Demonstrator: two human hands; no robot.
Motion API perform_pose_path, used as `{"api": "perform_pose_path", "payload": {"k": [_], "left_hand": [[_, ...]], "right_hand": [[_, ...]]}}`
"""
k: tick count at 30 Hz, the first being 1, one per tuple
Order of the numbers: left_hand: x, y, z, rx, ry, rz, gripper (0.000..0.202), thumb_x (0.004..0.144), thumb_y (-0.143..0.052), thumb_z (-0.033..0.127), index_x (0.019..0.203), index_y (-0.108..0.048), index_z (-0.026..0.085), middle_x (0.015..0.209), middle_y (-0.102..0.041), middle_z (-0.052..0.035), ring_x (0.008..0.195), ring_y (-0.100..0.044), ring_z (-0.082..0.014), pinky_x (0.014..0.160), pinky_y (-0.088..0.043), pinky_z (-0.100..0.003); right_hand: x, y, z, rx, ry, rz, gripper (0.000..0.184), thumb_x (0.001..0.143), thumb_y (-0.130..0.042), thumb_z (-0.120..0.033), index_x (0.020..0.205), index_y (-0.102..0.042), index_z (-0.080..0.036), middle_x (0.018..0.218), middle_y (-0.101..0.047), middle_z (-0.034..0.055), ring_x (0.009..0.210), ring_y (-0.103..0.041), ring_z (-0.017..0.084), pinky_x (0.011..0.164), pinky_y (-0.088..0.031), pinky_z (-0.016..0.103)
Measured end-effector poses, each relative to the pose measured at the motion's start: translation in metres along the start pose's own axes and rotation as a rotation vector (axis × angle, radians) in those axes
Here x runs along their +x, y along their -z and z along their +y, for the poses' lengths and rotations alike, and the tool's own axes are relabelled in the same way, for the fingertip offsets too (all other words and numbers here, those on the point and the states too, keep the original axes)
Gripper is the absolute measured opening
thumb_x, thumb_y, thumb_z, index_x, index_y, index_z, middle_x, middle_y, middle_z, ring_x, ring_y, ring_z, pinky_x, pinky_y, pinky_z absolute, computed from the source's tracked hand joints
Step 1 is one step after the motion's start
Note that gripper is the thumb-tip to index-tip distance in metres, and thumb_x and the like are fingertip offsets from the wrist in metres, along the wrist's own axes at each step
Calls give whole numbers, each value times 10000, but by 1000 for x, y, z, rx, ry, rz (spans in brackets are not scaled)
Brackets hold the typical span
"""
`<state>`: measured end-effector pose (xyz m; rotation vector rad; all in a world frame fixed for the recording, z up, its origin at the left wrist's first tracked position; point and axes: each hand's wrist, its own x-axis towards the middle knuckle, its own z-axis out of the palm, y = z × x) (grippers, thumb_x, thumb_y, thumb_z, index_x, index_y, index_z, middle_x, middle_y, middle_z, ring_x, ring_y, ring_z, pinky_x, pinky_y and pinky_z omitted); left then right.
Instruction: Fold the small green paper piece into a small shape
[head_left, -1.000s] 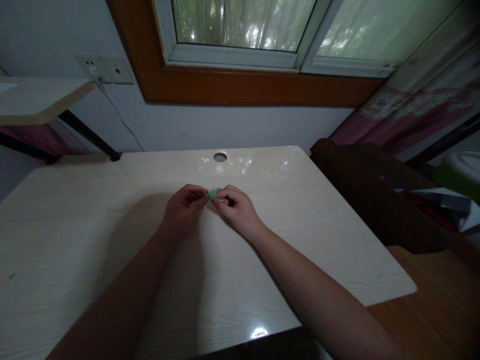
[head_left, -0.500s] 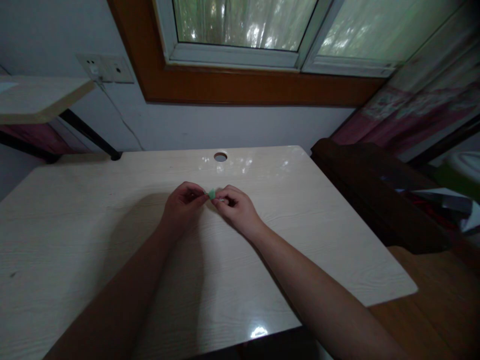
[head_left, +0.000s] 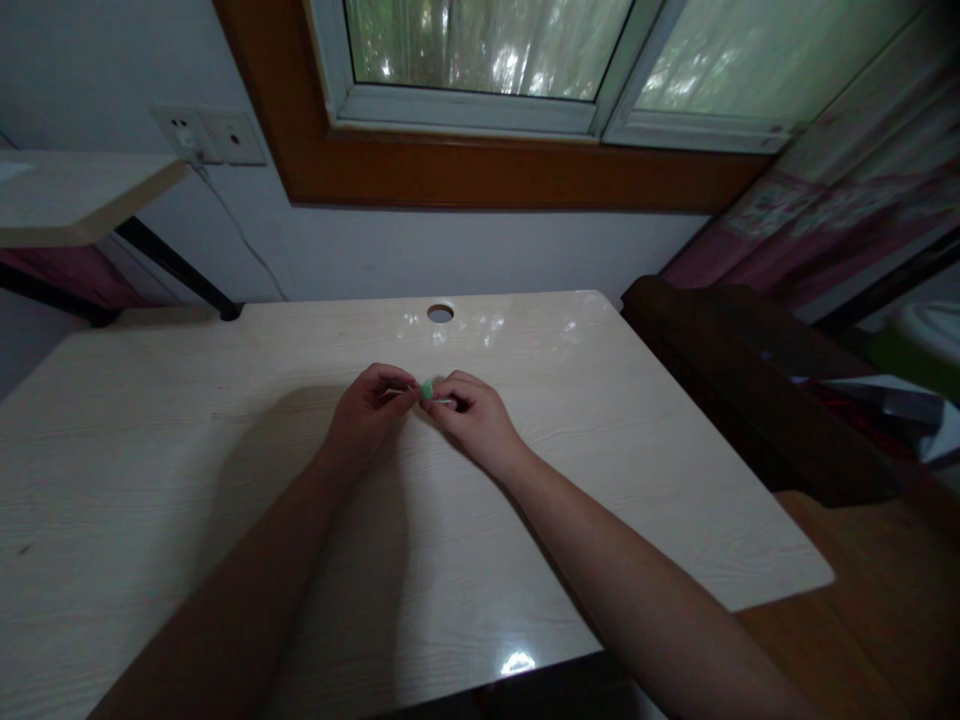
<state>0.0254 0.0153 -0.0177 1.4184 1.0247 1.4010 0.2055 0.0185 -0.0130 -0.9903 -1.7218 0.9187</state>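
Over the middle of the table [head_left: 570, 470], my two hands meet fingertip to fingertip around a small light-green piece [head_left: 427, 389]. My left hand [head_left: 367, 410] is closed, pinching the piece's left side between thumb and forefinger; a thin pale strand shows between those fingers. From the other side, my right hand [head_left: 480, 415] pinches it too, and a short white thin end [head_left: 447, 402] sticks out by its thumb. The piece is too small and partly covered by fingers, so its kind cannot be made out.
A round cable hole [head_left: 440, 314] is near the table's back edge. At left a raised shelf [head_left: 82, 195] stands on black legs, near a wall socket [head_left: 210, 137] with a plugged-in cord. Dark wooden furniture [head_left: 735, 390] borders the right side, below a curtain.
The green piece has shifted slightly right and turned a little between the fingertips. My left fingertips have edged right with it; more of the pale strand shows in that hand.
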Motion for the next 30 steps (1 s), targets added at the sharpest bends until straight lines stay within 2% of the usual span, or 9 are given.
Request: {"api": "perform_pose_path", "payload": {"k": [8, 14, 20, 25, 30], "left_hand": [[2, 2, -6, 48, 15, 57, 254, 715, -837, 334, 807, -651, 188, 761, -668, 4, 699, -625, -124, 678, -515, -255], [2, 2, -11, 38, 2, 66, 268, 708, -840, 343, 832, -658, 190, 782, -678, -5, 714, -643, -131, 679, -531, -259], [2, 1, -7, 97, -3, 32, 241, 739, -809, 362, 864, -685, 198, 853, -708, -28, 763, -666, -151, 711, -545, -273], [-1, 2, -1, 229, 24, 9, 172, 787, -756, 356, 789, -716, 190, 762, -690, -16, 696, -621, -146, 657, -492, -260], [0, 1, 1, 183, 75, 19, 169, 773, -772, 353, 765, -720, 192, 731, -695, -5, 694, -614, -137, 660, -469, -249]], "right_hand": [[0, 0, 2, -3, -1, -12, 169, 852, -698, -387, 807, -714, -224, 747, -557, -1, 676, -520, 134, 629, -401, 273], [1, -1, 2, -8, -3, 12, 205, 845, -705, -427, 812, -719, -225, 753, -586, 9, 688, -535, 143, 630, -404, 278], [1, 0, -1, -13, -4, 41, 183, 837, -701, -390, 775, -703, -219, 729, -564, 8, 675, -525, 145, 617, -400, 280], [1, 1, -1, -14, -18, 28, 146, 833, -697, -340, 770, -700, -209, 729, -568, 3, 673, -524, 138, 617, -391, 274], [3, -1, 0, 1, -15, -5, 133, 833, -694, -318, 766, -697, -203, 718, -548, -5, 668, -512, 131, 610, -377, 266]]}}
